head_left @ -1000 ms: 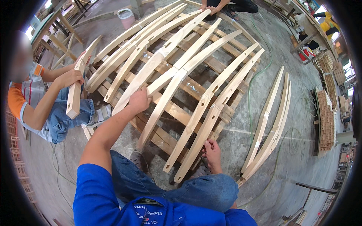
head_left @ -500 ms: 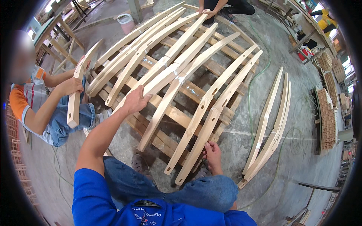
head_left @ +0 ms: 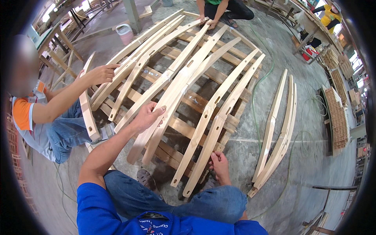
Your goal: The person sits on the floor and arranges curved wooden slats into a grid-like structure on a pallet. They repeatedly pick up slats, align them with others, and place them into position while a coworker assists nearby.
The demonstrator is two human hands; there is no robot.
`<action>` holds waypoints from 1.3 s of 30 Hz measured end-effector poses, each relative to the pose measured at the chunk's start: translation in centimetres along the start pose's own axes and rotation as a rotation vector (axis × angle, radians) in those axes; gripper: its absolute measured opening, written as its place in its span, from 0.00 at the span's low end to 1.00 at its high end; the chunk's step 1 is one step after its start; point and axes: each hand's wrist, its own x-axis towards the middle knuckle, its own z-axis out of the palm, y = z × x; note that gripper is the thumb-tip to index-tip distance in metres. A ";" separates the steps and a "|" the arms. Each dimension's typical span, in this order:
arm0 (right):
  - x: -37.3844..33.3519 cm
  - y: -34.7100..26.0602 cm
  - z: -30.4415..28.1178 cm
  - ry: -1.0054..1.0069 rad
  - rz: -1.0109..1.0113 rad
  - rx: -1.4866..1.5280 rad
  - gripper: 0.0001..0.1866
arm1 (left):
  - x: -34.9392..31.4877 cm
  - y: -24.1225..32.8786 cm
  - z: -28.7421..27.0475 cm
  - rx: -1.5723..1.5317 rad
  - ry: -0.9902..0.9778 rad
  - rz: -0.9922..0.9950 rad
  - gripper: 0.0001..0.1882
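A wooden pallet point(head_left: 203, 102) lies flat on the grey concrete floor point(head_left: 313, 172). Three curved timber pieces point(head_left: 279, 129) lie on the floor right of the pallet, close together. A green hose point(head_left: 256, 90) snakes along the pallet's right edge. A pale bucket point(head_left: 125, 34) stands beyond the pallet's far left corner, beside a grey post point(head_left: 131, 15). A seated person in an orange-sleeved shirt and jeans point(head_left: 58, 131) is at left, holding a curved piece upright point(head_left: 87, 105). Another person in green point(head_left: 219, 9) crouches at the far end. Stacked wooden parts point(head_left: 337, 117) stand at far right.
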 end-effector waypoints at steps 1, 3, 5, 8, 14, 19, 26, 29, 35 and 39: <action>0.0 0.0 -0.1 0.005 0.003 0.004 0.19 | 0.2 0.0 0.5 0.015 -0.006 0.005 0.17; -0.1 0.0 0.0 0.006 0.004 0.005 0.18 | 0.4 -0.7 0.9 0.081 0.003 0.067 0.17; -0.1 -0.1 0.6 -0.023 0.001 -0.005 0.19 | 0.3 -2.6 0.2 0.182 0.051 0.180 0.17; 0.1 0.2 0.0 0.009 0.015 -0.006 0.19 | 1.0 -2.3 2.0 0.341 0.056 0.189 0.18; 0.3 0.2 -0.1 0.004 0.013 -0.001 0.19 | 0.9 -2.4 4.5 0.391 0.129 0.171 0.23; 0.4 0.2 0.0 0.001 0.017 0.009 0.18 | 1.2 -3.1 5.4 0.446 0.152 0.164 0.26; 0.8 0.7 -0.2 0.004 0.007 0.027 0.18 | 1.5 -3.5 6.1 0.592 0.203 0.179 0.28; 0.8 0.6 0.0 0.009 0.016 0.017 0.18 | 1.3 -3.1 6.3 0.681 0.194 0.098 0.26; 0.7 0.4 -0.1 0.026 -0.005 -0.011 0.17 | 1.1 -1.8 6.7 0.777 0.058 0.028 0.26; 0.6 0.3 -0.1 0.026 -0.017 0.000 0.17 | 1.3 -2.5 6.8 0.813 0.051 0.056 0.25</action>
